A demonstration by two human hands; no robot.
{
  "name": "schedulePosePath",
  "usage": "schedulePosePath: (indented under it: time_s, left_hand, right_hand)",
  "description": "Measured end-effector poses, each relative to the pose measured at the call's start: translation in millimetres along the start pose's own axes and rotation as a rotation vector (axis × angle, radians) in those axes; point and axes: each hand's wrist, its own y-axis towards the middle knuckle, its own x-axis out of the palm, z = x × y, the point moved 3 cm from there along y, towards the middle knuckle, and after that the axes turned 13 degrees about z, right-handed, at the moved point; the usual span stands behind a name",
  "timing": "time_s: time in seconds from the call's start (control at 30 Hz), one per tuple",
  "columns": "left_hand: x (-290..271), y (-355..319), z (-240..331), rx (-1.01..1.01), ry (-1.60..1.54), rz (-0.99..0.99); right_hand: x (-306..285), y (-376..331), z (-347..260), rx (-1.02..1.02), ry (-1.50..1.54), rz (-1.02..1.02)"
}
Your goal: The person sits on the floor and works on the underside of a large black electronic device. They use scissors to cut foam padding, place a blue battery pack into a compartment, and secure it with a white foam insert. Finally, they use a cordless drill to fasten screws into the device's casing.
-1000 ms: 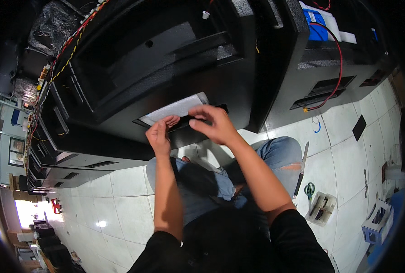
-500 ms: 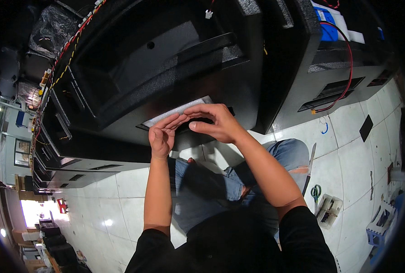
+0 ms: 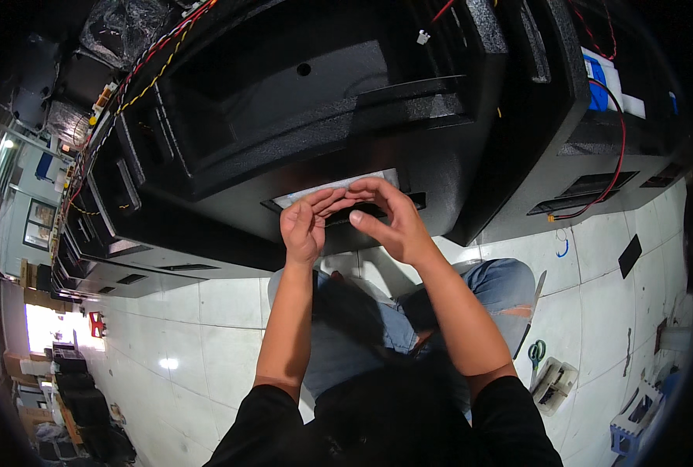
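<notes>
In front of me stands a large black cabinet [image 3: 230, 167] with a recessed face and a slot low on its front. A pale silvery strip [image 3: 339, 185] lies along that slot. My left hand [image 3: 306, 223] is at the strip's lower edge, its fingers stretched toward the right hand and nothing visible in them. My right hand [image 3: 392, 219] arches beside it, thumb apart from the curved fingers, with its fingertips close to the left ones. Whether the fingertips press on the strip or only hover before it is hard to tell. Part of the dark slot shows between the hands.
Another black cabinet [image 3: 549, 167] stands at the right, with a blue-and-white pack [image 3: 598, 93] and a red-black cable [image 3: 623, 144]. On the tiled floor lie green-handled scissors [image 3: 536, 352], a parts tray [image 3: 555, 386], a long blade [image 3: 535, 300] and a black plate [image 3: 630, 257]. Wires [image 3: 154, 78] run at upper left.
The view has shifted, so the cabinet and both hands appear farther right. Both hands stay at the pale strip in much the same pose.
</notes>
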Motion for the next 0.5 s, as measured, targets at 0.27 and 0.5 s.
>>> schedulePosePath:
  time_s: [0.27,0.5]
  left_hand:
    - [14.1,-12.5,14.0,-0.024,0.17,0.114]
    - [0.8,-67.7,-0.8,-0.284,0.325,0.123]
  right_hand:
    - [-16.8,-9.9,-19.9,0.013,-0.205,0.121]
    - [-7.8,12.5,-127.2,0.161,0.385,0.505]
